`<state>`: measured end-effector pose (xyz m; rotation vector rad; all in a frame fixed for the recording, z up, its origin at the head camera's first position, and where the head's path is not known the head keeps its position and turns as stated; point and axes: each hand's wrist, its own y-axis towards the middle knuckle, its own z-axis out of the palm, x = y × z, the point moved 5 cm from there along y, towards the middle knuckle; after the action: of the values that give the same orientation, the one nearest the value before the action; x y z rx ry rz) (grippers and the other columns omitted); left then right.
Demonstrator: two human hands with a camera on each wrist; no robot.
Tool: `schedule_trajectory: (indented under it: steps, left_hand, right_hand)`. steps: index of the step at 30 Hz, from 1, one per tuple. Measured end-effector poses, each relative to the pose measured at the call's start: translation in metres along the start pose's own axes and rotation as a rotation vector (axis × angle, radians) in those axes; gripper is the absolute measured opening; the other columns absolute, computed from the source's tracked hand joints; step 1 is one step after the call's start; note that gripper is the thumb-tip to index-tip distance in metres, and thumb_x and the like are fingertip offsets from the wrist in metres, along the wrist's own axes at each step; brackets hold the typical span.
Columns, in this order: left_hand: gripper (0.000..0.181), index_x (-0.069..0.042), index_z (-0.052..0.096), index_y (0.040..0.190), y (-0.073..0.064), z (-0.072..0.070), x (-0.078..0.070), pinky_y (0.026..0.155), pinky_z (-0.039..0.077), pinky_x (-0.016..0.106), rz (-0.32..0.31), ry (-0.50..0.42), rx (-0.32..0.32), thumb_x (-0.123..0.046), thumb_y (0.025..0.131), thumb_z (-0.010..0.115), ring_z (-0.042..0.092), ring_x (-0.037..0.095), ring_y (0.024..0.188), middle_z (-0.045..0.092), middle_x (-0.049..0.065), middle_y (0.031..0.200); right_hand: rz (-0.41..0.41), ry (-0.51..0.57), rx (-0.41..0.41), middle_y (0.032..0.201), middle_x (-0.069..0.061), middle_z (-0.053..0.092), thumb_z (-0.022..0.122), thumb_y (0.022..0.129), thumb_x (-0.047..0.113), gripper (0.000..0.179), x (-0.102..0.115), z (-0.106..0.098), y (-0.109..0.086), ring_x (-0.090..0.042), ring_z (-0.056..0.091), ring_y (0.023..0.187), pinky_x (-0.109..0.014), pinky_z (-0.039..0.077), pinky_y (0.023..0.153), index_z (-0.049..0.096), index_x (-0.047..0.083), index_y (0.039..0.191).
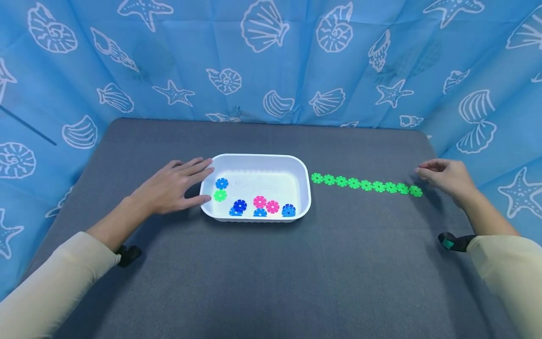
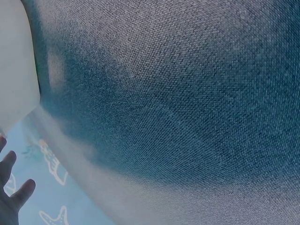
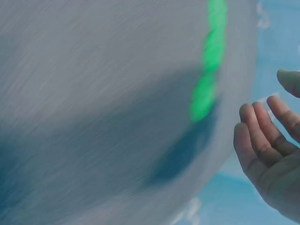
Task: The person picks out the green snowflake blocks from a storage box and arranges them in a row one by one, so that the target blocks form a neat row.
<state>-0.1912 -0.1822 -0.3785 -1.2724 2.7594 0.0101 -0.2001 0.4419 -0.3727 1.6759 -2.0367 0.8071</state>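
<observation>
My left hand lies at the left rim of a white plastic tray, its fingers straight and spread, fingertips at the rim. Inside the tray are notched plastic discs: a light green disc, a pink disc, a dark blue disc and several others. To the tray's right runs a row of bright green notched discs, lined up edge to edge on the table. Just beyond the row's right end is my right hand, with nothing in it. The right wrist view shows its fingers bent loosely, thumb apart.
A grey cloth-covered table carries everything. Blue curtain with white shell and starfish prints hangs behind it and along both sides. Dark wrist straps show at the sleeve cuffs.
</observation>
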Motion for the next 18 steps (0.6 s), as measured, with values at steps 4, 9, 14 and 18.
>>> schedule_trajectory:
  steps: [4,9,14,18]
  left_hand:
    - [0.082,-0.012,0.035,0.156,0.000,-0.001,0.000,0.109,0.029,0.064,-0.004,0.000,0.000,-0.061,0.093,0.057,0.026,0.034,0.148,0.026,0.008,0.163]
    - [0.082,-0.012,0.035,0.156,-0.001,-0.001,0.001,0.110,0.029,0.064,-0.003,0.000,-0.001,-0.061,0.093,0.057,0.026,0.034,0.148,0.026,0.008,0.163]
    - [0.083,-0.012,0.034,0.156,-0.001,-0.001,0.001,0.110,0.029,0.064,0.003,-0.002,0.000,-0.062,0.093,0.056,0.026,0.034,0.148,0.025,0.008,0.163]
    - [0.083,-0.012,0.035,0.156,0.000,0.000,0.000,0.110,0.029,0.063,0.009,-0.001,0.000,-0.062,0.093,0.056,0.026,0.034,0.148,0.026,0.008,0.163]
  right_hand:
    - [-0.038,0.138,0.068,0.084,0.026,0.063,0.061,0.097,0.046,0.063,0.040,0.005,0.006,0.008,0.064,0.081,-0.024,0.057,0.074,0.052,-0.007,0.131]
    - [-0.101,0.331,0.171,0.092,0.017,0.071,0.060,0.099,0.034,0.054,0.092,0.023,0.015,-0.004,0.071,0.091,-0.024,0.057,0.078,0.048,-0.006,0.133]
    - [-0.142,0.374,0.240,0.098,0.010,0.072,0.058,0.101,0.031,0.052,0.142,0.049,0.017,-0.008,0.071,0.094,-0.023,0.056,0.080,0.046,-0.005,0.137]
    - [-0.181,0.362,0.301,0.108,-0.004,0.073,0.059,0.101,0.029,0.050,0.179,0.070,0.016,-0.014,0.071,0.097,-0.025,0.056,0.082,0.050,-0.006,0.135]
